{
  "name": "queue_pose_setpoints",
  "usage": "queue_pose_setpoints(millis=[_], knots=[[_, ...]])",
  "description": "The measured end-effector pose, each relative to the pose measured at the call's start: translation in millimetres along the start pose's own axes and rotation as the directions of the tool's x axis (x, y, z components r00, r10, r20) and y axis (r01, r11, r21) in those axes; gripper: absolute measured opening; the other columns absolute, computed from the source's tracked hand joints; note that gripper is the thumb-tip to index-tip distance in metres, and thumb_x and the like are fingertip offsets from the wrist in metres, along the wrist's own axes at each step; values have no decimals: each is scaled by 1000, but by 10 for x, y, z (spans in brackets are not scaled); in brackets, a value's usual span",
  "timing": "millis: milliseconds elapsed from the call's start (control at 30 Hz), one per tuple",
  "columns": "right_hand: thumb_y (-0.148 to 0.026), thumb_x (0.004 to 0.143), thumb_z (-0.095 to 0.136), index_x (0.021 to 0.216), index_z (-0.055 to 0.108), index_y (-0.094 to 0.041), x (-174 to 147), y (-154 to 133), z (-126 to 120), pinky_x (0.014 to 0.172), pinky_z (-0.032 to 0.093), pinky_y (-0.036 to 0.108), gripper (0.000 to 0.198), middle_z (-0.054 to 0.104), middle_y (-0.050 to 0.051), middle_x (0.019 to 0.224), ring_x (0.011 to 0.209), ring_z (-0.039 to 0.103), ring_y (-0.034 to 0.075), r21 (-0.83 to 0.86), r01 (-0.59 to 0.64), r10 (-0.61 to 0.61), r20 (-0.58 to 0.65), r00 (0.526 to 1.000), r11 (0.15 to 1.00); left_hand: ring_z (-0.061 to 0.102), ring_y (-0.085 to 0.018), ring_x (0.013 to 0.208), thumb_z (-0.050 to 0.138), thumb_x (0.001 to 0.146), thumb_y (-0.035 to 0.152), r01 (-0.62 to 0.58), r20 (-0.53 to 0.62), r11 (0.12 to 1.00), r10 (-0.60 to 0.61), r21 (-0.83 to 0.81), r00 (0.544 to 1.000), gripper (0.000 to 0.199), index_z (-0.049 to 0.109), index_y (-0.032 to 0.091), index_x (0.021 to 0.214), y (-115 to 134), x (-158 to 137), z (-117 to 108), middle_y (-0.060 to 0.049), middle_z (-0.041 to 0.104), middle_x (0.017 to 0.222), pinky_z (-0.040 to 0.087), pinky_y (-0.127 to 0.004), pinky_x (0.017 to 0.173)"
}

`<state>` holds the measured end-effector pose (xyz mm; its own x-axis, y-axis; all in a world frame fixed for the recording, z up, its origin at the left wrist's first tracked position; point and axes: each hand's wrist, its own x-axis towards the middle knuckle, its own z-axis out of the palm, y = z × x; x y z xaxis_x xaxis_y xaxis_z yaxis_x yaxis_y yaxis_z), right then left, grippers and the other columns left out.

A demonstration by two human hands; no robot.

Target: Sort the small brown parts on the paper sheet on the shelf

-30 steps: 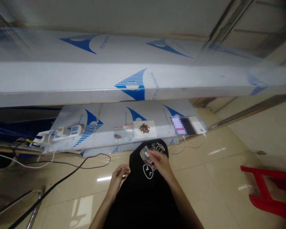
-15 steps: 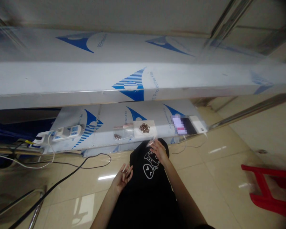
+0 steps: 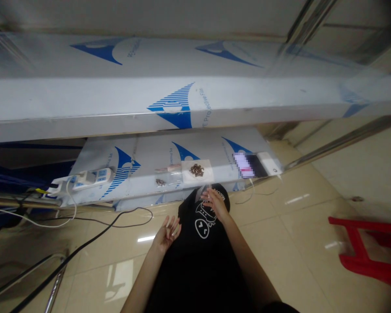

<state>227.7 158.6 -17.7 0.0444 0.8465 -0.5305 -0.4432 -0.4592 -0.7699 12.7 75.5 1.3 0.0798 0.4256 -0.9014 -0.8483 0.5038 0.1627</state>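
My right hand (image 3: 216,204) is over the black shirt front, its fingers closed on a small clear plastic bag (image 3: 203,191). Lower and to the left, my left hand (image 3: 167,232) hangs with its fingers spread and nothing in them. Just beyond my right hand, a white sheet (image 3: 209,176) lies on the lower shelf. On it is a loose pile of small brownish metal pieces (image 3: 196,170), too small to name exactly. Left of the sheet lie another clear bag (image 3: 175,177) and a clear bag with some similar dark pieces (image 3: 160,182).
The lower shelf (image 3: 143,150) carries a white power strip (image 3: 94,179) at left and phone-like devices (image 3: 258,165) with white cables at right. An upper shelf (image 3: 117,98) overhangs it. A black cable (image 3: 84,245) crosses at left. A red stool (image 3: 358,248) stands on the floor at right.
The view has shifted slightly, so the shelves sit a little higher in the picture. My right hand keeps the clear bag, and my left hand stays apart with its fingers spread.
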Motion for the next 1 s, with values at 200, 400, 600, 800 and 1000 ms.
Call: queue_pose_setpoints(millis=[200,400,600,800,1000], knots=[[-30,74,60,91,57,-19,-96,10,17,49,53,23,21,66,5,84,75,66,18,0,-7,7,46,999,1000,63,-16,88,30,73,-8,-5,-30,1000,5,-1,1000,40,51,22,89,-18,-57,8,-1,60,93,51,-36,74],[-30,74,60,92,57,-19,-134,42,-13,48,53,23,22,65,4,82,73,66,17,-5,7,-6,41,999,1000,64,-14,81,35,77,-1,-148,-99,986,156,80,983,27,50,20,86,-119,-69,-6,-3,58,95,53,-32,70],[-31,72,61,91,56,-18,-139,52,-54,47,53,22,23,66,4,80,71,66,17,-5,13,-13,35,999,1000,62,-15,92,38,77,0,-157,-82,982,165,104,983,25,51,20,82,-131,-137,31,-4,58,101,52,-35,75],[-32,72,61,91,57,-19,-179,22,-64,46,52,21,23,65,4,81,71,66,17,-28,3,-3,26,1000,1000,59,-20,98,36,76,0,-233,-87,966,244,114,966,25,36,15,56,-139,-241,56,-7,61,103,49,-42,82],[-30,74,59,92,56,-18,-197,3,-86,45,52,21,21,65,4,81,72,66,17,-17,0,1,13,1000,1000,62,-20,91,38,70,-3,-348,-23,918,359,187,933,25,37,14,53,-123,-313,118,-7,64,97,46,-41,85]])
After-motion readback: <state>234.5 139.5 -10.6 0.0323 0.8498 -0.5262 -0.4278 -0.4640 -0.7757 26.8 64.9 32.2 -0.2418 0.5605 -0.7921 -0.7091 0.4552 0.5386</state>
